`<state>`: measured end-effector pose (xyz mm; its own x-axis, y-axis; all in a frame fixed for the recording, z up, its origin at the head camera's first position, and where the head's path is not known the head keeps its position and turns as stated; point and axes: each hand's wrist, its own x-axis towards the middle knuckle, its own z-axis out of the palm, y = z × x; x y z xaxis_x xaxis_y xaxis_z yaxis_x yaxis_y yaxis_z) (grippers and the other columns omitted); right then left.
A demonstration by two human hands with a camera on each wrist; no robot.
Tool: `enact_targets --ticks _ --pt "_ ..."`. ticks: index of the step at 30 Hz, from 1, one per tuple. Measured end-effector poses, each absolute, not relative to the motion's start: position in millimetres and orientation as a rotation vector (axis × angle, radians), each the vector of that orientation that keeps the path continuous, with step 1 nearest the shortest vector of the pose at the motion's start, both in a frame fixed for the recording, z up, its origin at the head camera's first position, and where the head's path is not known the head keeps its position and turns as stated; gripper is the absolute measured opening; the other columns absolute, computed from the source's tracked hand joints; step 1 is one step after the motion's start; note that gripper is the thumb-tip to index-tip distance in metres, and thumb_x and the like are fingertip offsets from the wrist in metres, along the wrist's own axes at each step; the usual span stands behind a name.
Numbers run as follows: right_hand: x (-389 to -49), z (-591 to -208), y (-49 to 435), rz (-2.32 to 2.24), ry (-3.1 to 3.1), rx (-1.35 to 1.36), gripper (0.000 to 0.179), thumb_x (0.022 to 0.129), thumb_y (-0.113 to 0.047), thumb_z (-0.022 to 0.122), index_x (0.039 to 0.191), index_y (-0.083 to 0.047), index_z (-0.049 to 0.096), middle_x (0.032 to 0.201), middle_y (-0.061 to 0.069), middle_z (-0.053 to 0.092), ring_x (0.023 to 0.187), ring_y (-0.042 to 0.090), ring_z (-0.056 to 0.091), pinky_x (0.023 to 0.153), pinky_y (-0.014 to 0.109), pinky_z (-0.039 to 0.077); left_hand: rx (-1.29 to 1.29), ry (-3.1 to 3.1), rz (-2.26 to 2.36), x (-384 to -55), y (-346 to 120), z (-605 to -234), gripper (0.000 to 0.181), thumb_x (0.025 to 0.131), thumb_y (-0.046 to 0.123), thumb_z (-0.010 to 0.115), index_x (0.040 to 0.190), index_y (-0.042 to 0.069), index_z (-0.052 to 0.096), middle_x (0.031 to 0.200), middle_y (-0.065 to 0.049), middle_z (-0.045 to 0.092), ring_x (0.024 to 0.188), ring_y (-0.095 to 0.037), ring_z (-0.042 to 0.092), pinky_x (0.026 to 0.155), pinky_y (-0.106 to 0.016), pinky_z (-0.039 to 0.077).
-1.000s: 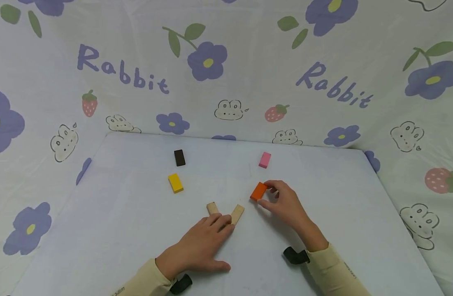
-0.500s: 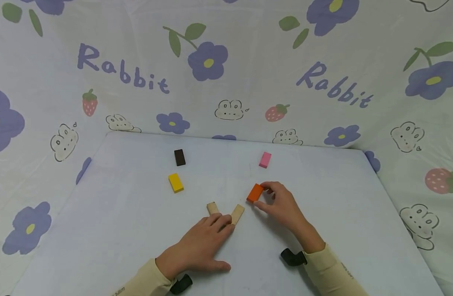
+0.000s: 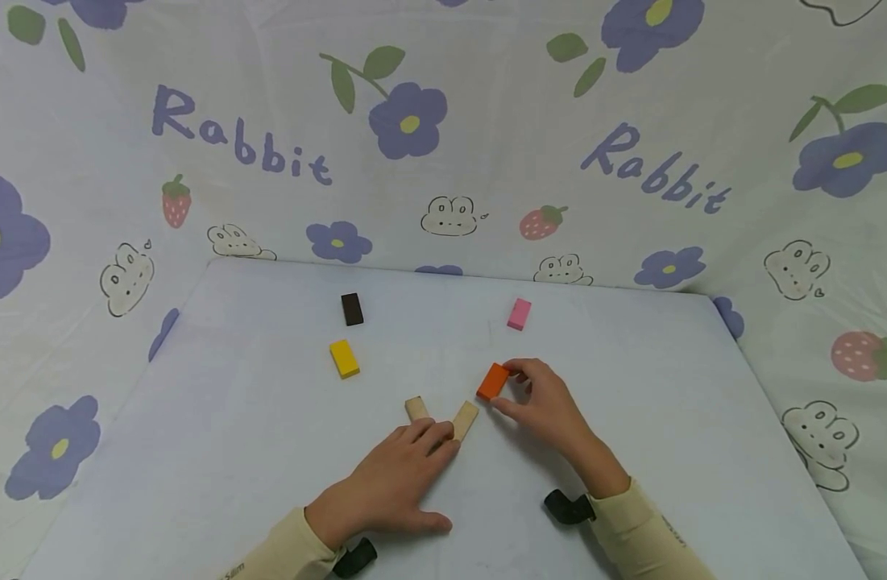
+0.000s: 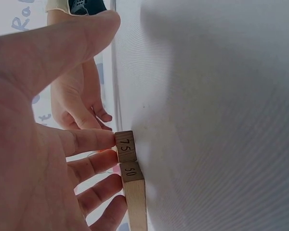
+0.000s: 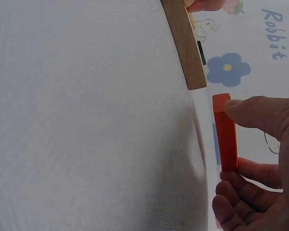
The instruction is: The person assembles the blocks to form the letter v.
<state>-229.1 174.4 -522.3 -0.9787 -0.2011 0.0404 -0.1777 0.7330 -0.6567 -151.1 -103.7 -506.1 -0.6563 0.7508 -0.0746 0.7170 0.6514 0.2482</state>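
In the head view, my right hand (image 3: 548, 407) pinches an orange block (image 3: 493, 382) by its two ends between thumb and fingers. The right wrist view shows the same orange block (image 5: 225, 134) apart from a wooden block (image 5: 185, 48). My left hand (image 3: 395, 479) lies palm down, fingers extended over two plain wooden blocks, a left one (image 3: 416, 408) and a right one (image 3: 466, 419), which spread in a V. Its fingertips touch these blocks in the left wrist view, where their ends read 75 (image 4: 125, 146) and 50 (image 4: 131, 171).
Farther back on the white table (image 3: 218, 387) lie a black block (image 3: 352, 309) and a yellow block (image 3: 345, 358) on the left. A pink block (image 3: 519, 314) is at the back right. A printed cloth (image 3: 487, 145) hangs behind the table.
My right hand has moved a little leftward and nearer with the orange block, closer to the right wooden block. My left hand has stayed in place.
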Motion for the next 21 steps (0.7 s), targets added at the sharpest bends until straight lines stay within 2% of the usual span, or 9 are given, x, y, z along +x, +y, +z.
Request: enact_targets --ticks 21 --pt "-228.8 -527.2 165.6 -1.093 2.874 -0.354 0.058 0.091 -0.024 0.091 0.139 -0.004 0.066 0.125 0.010 0.066 0.108 0.028 0.059 0.098 0.046 0.055 1.199 2.689 0.296 -151.3 -103.6 -505.6 0.097 0.089 0.071 0.077 0.159 0.010 0.051 0.162 -0.007 0.043 0.146 -0.026 0.039 0.119 -0.045 0.040"
